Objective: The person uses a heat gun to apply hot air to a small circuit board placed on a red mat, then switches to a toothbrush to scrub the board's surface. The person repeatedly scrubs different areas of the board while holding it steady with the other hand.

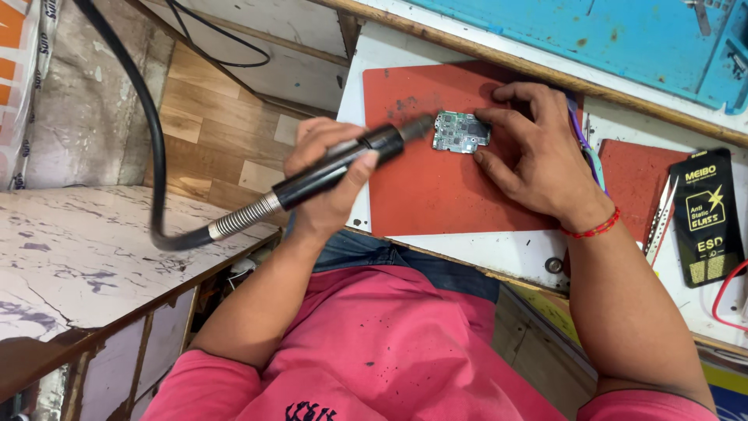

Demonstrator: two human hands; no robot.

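My left hand (323, 183) grips a black rotary tool handpiece (386, 142) with a metal spring collar and a thick black flexible shaft (153, 125) that arcs off to the upper left. Its tip points at the left edge of a small green circuit board (461, 131), which lies on a red work mat (425, 195). My right hand (538, 156), with a red thread band on the wrist, pins the board down with fingertips along its right side and thumb at its lower corner.
A blue mat (592, 39) lies at the back of the white bench. To the right are a second red mat (631, 175), tweezers (661, 212) and a black flat package (705, 214). A marble-patterned counter (86, 257) stands at left, with wooden floor beyond it.
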